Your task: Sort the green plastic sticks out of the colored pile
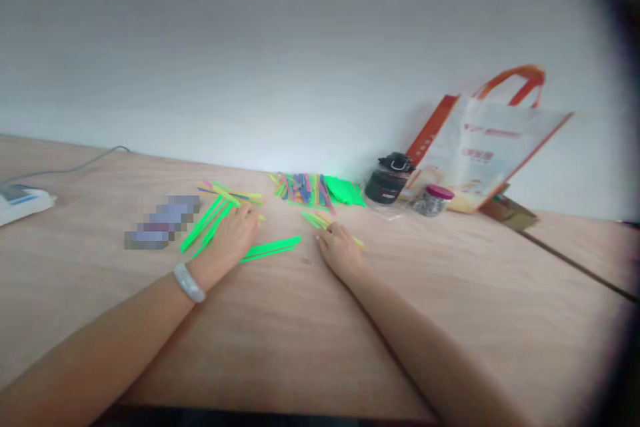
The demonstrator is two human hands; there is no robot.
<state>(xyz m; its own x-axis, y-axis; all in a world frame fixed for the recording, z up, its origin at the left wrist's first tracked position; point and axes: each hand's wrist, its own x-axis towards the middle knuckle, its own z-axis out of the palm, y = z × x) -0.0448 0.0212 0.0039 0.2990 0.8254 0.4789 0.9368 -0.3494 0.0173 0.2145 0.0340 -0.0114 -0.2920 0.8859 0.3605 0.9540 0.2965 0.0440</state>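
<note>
My left hand, with a pale bangle on its wrist, has its fingers closed on a thin yellow stick. Under and beside that hand lie several bright green sticks. Another group of green sticks rests between the two hands, its near end by the left palm. My right hand is bent over a few yellow and green sticks, whose ends poke out on both sides of the fingers. Blur hides the exact fingertip contact. Behind the left hand is a small pile of mixed coloured sticks.
Towards the wall lie a clear pack of multicoloured strips and a green bundle. On the right stand a black bottle, a pink-lidded jar and a carrier bag. A blurred-out flat object lies left; a white device sits farther left.
</note>
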